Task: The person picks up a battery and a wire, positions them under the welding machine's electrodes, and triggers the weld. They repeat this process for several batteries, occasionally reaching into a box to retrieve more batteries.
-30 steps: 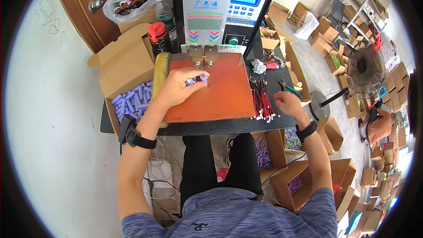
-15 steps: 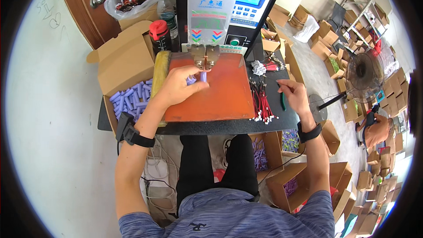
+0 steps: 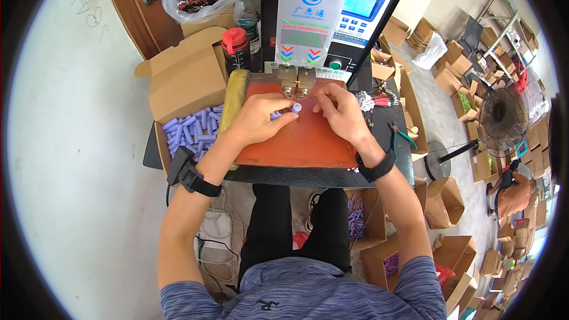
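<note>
Hands, left hand point(image 3: 259, 120) and right hand point(image 3: 339, 110), pinch small purple cylinder point(image 3: 296, 108).

A smooth, matt reddish-brown mat point(image 3: 296, 142) covers the bench. Small lilac cells point(image 3: 296, 107) look glossy and plastic-wrapped. Boxes point(image 3: 184, 80) are plain matt brown cardboard; the welder's clamp point(image 3: 297, 76) is bare metal.

An open cardboard box point(image 3: 186, 83) stands left of the desk; behind, a blue screen point(image 3: 360, 5) and a white label point(image 3: 307, 21).

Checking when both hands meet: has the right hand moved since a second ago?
Yes. The right hand came leftward from the mat's right edge to the purple cell under the welder head.
</note>
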The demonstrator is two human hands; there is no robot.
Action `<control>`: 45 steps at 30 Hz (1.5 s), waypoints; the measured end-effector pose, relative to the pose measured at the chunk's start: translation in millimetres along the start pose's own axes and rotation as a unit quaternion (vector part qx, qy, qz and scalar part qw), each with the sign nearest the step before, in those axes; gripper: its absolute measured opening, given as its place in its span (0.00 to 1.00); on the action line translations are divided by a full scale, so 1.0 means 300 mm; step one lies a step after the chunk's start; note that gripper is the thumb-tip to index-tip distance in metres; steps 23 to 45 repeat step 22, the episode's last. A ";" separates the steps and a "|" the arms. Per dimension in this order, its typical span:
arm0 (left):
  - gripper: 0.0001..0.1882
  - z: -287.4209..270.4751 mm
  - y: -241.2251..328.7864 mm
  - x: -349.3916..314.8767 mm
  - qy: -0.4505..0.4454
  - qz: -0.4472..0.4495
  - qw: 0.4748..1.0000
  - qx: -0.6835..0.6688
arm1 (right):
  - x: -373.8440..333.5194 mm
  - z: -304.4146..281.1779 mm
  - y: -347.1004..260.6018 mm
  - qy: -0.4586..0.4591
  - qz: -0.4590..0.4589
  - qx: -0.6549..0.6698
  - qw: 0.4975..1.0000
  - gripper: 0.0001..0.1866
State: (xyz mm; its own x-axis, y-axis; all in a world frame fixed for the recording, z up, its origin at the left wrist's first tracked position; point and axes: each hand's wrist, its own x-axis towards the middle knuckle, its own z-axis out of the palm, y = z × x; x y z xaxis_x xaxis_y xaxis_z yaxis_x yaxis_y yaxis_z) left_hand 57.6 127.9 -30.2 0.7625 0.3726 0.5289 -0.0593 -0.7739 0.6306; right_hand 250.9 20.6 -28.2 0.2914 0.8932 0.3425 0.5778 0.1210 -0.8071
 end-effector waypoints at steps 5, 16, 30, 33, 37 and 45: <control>0.10 0.003 -0.007 0.002 0.009 -0.005 1.000 0.000 | -0.004 0.073 0.001 0.024 -0.023 0.119 0.992 0.05; 0.09 0.005 -0.014 0.007 0.023 -0.005 1.000 -0.006 | -0.014 0.070 0.002 0.073 -0.098 0.103 0.987 0.04; 0.10 -0.003 -0.019 0.001 -0.010 -0.032 0.999 0.006 | -0.012 0.070 -0.025 0.070 -0.139 -0.001 0.988 0.03; 0.10 -0.003 -0.019 0.001 -0.010 -0.032 0.999 0.006 | -0.012 0.070 -0.025 0.070 -0.139 -0.001 0.988 0.03; 0.10 -0.003 -0.019 0.001 -0.010 -0.032 0.999 0.006 | -0.012 0.070 -0.025 0.070 -0.139 -0.001 0.988 0.03; 0.10 -0.003 -0.019 0.001 -0.010 -0.032 0.999 0.006 | -0.012 0.070 -0.025 0.070 -0.139 -0.001 0.988 0.03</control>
